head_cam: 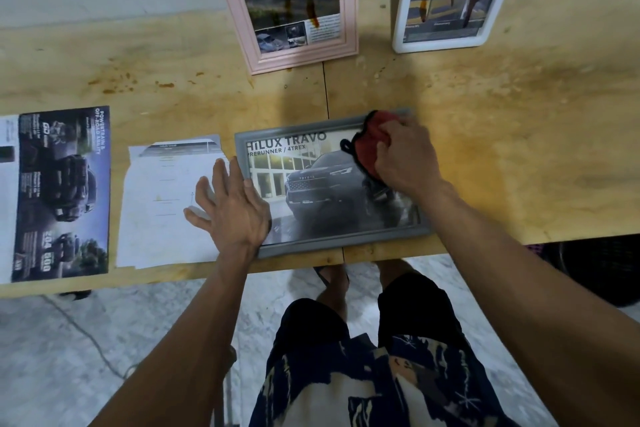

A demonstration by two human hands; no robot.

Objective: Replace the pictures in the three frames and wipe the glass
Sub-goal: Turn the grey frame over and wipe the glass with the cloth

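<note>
Head view: looked forward and steeply down from the person's head, close over the table point(485, 114).
Facing: wall at 12 o'clock, own legs at 6 o'clock.
Shared views: only one view.

We pressed our left hand point(232, 204) flat at nine o'clock on the grey frame point(332, 246), which lay on the wooden table point(502, 149) near its front edge. Our right hand point(405, 156) gripped a red cloth point(370, 146) against the glass at the frame's two o'clock corner. At nine o'clock from the frame lay a white sheet point(162, 204), and beyond it a dark brochure page point(62, 191). At twelve o'clock a pink frame point(301, 55) and a white frame point(446, 42) stood, both glasses streaked brown.
</note>
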